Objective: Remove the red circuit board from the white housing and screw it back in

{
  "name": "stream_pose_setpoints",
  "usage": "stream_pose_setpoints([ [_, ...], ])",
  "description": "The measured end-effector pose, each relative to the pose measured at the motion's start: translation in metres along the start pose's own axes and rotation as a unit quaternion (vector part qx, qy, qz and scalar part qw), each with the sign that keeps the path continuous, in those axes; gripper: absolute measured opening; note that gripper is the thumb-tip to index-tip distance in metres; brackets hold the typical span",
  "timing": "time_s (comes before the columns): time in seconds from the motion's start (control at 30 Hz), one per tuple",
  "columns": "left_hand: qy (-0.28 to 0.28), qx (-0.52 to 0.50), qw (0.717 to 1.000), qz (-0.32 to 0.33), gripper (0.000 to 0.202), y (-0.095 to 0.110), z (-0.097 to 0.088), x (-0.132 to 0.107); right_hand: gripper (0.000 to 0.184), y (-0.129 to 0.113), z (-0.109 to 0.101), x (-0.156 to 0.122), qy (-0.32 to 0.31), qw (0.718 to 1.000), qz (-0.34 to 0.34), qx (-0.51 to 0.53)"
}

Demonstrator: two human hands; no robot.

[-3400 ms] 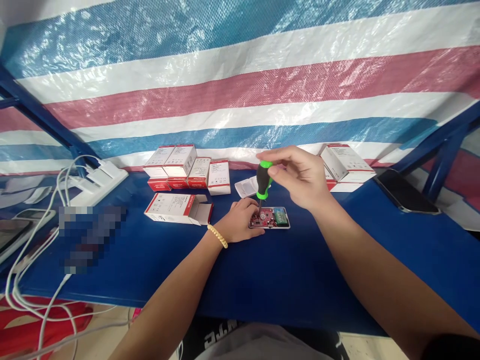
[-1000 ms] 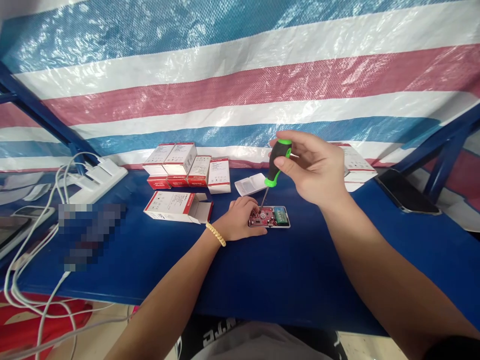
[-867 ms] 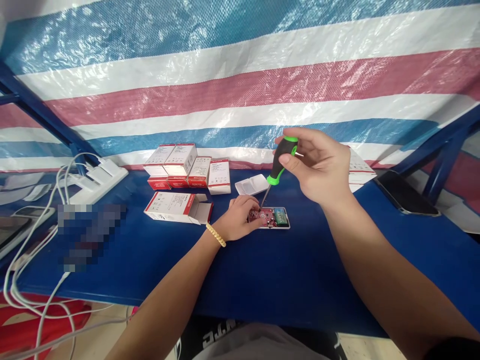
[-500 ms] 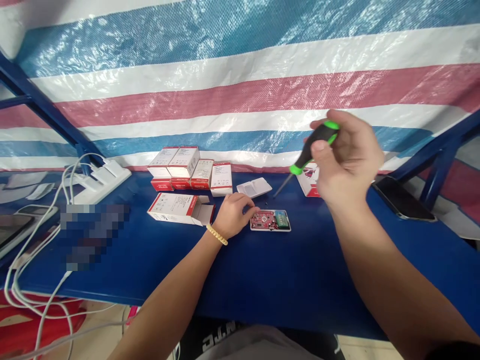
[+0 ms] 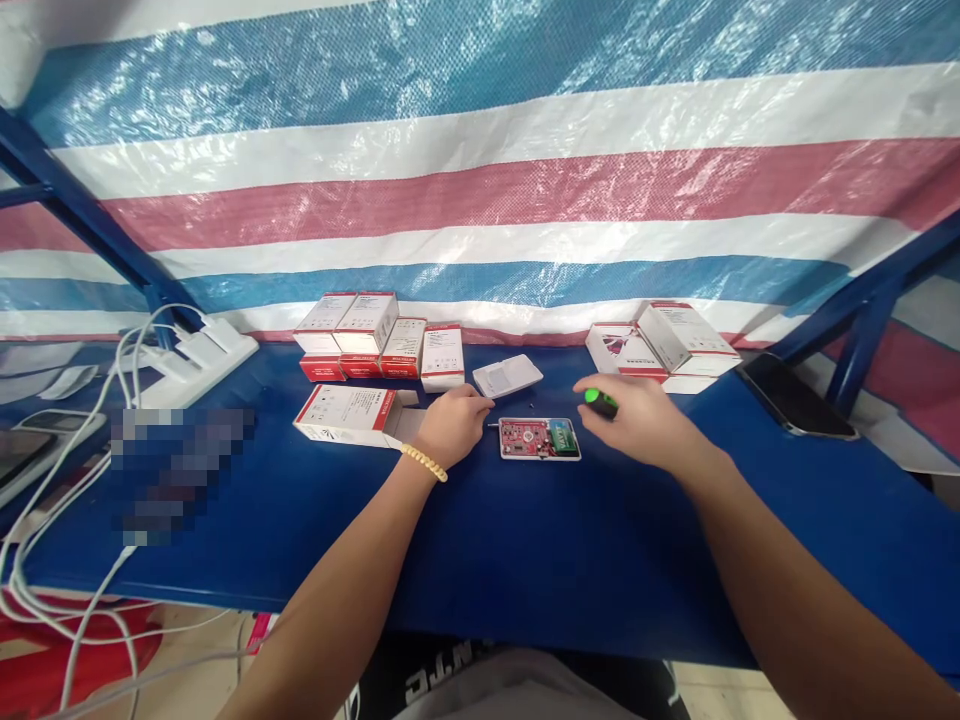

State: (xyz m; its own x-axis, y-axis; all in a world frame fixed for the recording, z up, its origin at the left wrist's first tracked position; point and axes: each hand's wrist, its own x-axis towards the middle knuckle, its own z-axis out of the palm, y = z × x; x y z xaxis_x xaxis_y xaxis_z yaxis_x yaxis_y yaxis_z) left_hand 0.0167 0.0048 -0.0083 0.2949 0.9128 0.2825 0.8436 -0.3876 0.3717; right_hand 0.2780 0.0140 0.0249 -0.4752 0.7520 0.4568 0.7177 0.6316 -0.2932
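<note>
My right hand (image 5: 641,425) is closed around a screwdriver (image 5: 601,404) with a black and green handle. Its shaft does not show from here. Between my hands, on the blue table, an open white-cased device (image 5: 538,440) lies flat, showing a red circuit board and a small green screen. My left hand (image 5: 454,428) rests just left of it, fingers pinched together. What they hold, if anything, is too small to make out. Behind the device lie a white cover (image 5: 508,375) and a tiny dark piece (image 5: 532,406), perhaps a screw.
An open box (image 5: 345,415) lies by my left wrist. Several red-and-white boxes (image 5: 367,335) are stacked behind it. More boxes (image 5: 686,340) stand at the back right beside a black phone (image 5: 796,396). A white power strip (image 5: 202,362) with cables occupies the left.
My right hand has come down with the screwdriver from above the table to the device's right side. My left hand has drawn slightly left, off the device's edge.
</note>
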Motion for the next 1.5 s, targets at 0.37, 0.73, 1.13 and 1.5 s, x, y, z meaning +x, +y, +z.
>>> stream_pose_setpoints([
  [0.37,0.073,-0.164,0.968,0.173,0.032,0.045,0.005,-0.016,0.011,-0.044,0.027,-0.018,0.03,0.991,-0.112,0.06],
  [0.73,0.037,-0.116,0.979,0.164,0.05,0.043,0.015,-0.015,0.017,-0.041,0.027,-0.018,-0.016,0.996,-0.089,0.019],
  [1.13,0.035,-0.033,0.996,0.072,0.024,0.013,0.001,-0.004,0.016,-0.009,0.035,0.048,-0.259,0.962,0.079,-0.029],
  [1.5,-0.023,0.001,0.995,0.094,0.041,0.018,0.003,-0.007,0.012,-0.012,0.046,0.067,-0.299,0.947,0.092,-0.073],
])
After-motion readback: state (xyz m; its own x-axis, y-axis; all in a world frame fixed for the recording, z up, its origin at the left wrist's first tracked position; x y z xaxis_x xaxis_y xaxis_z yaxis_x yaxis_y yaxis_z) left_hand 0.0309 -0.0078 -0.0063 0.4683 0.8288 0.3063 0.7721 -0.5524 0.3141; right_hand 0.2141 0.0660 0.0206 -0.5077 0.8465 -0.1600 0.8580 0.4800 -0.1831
